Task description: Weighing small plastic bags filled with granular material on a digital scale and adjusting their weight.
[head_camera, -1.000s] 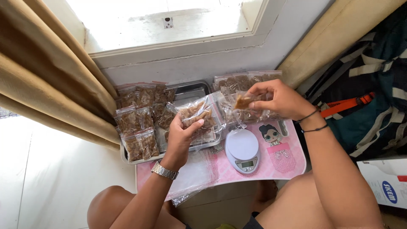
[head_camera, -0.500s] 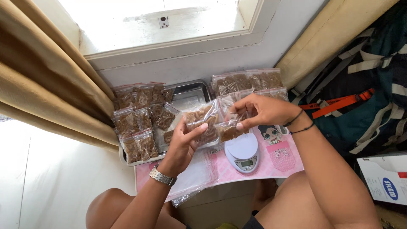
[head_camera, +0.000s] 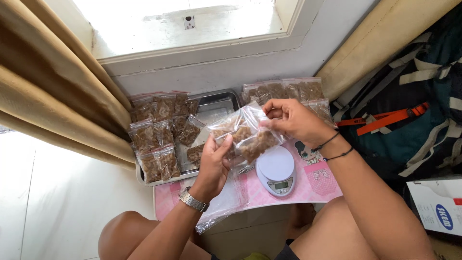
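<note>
L hand [head_camera: 214, 161]: gripped clear snack bag [head_camera: 226, 130].
R hand [head_camera: 293, 120]: pinched second bag [head_camera: 257, 137].
Scale [head_camera: 275, 169]: 6 o'clock of bags, uncovered.
Tray [head_camera: 219, 103]: 12 o'clock, partly hidden by bags.

A small pink table [head_camera: 308, 190] with a cartoon doll print carries everything. The white digital kitchen scale [head_camera: 275, 172] sits near its front edge. Left of the scale lies a metal tray [head_camera: 219, 102], with a stack of empty clear bags [head_camera: 224, 197] just in front of it. Behind the scale, filled snack bags [head_camera: 293, 90] lie in a row.
</note>
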